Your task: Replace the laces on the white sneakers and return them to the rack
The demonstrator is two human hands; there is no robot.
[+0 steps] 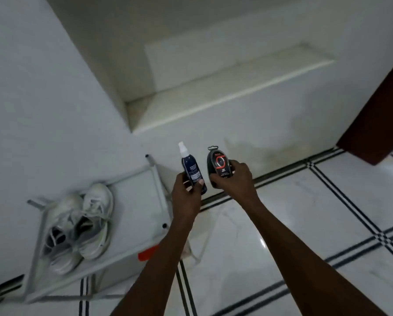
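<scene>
A view from above, looking down past two bare forearms at a white tiled floor (305, 213) with thin black lines. At the near left, a pair of white sneakers (77, 224) sits side by side on the top shelf of a white metal rack (140, 201) that stands against a white wall (42, 87). The sneakers lie well apart from both hands, to their left and nearer. A small orange-red patch (148, 252) shows at the rack's near edge.

Right of the rack, the left hand (187, 192) has its grip closed around the lower part of a dark blue spray bottle (192, 168) with a white nozzle, held upright. Its white label text is too blurred to read. Just beside it, the right hand (233, 179) grips a black oval shoe-polish sponge case (218, 164) with a red ring on its label; the writing is unreadable.

Beyond the hands, a pale recessed ledge (225, 87) runs along the far wall. Open floor stretches right, to a dark red-brown door (378, 99) at the far right.
</scene>
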